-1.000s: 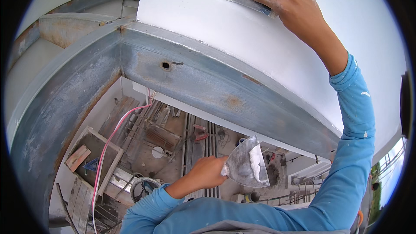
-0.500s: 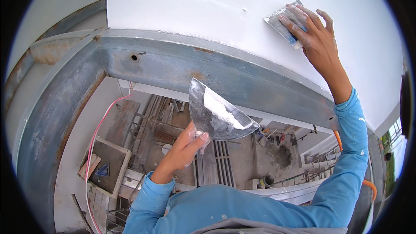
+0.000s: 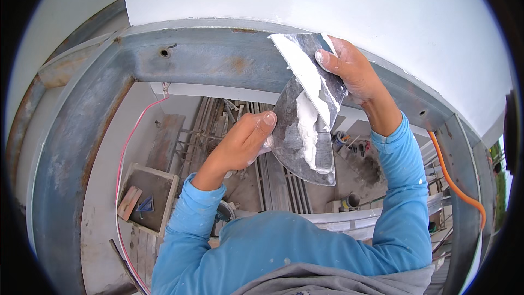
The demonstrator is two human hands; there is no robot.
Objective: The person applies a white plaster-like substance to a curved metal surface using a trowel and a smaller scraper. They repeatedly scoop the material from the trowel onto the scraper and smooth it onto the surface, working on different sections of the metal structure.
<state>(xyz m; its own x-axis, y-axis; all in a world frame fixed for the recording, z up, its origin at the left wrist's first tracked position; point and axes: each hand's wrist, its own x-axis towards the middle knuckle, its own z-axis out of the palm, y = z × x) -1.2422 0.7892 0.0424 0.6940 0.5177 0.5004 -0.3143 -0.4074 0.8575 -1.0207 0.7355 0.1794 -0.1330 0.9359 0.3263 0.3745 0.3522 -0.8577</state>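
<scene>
My left hand grips a dark half-round plaster pan by its near side, thumb resting on the edge. White putty lies in a thick strip on the pan. In my right hand is a flat rectangular putty blade, thumb pressed on its face. A ridge of putty runs along the blade's left edge. The blade overlaps the pan's upper right part; whether they touch I cannot tell exactly. Beyond them stands a white coated wall panel.
A grey steel beam crosses in front of me, with another beam on the left. A red-white cable hangs at left, an orange hose at right. Far below are a wooden tray, stacked bars and a bucket.
My right hand has come down from the white wall to the pan, and its blade now carries putty. The pan has turned more upright and shifted right with my left hand.
</scene>
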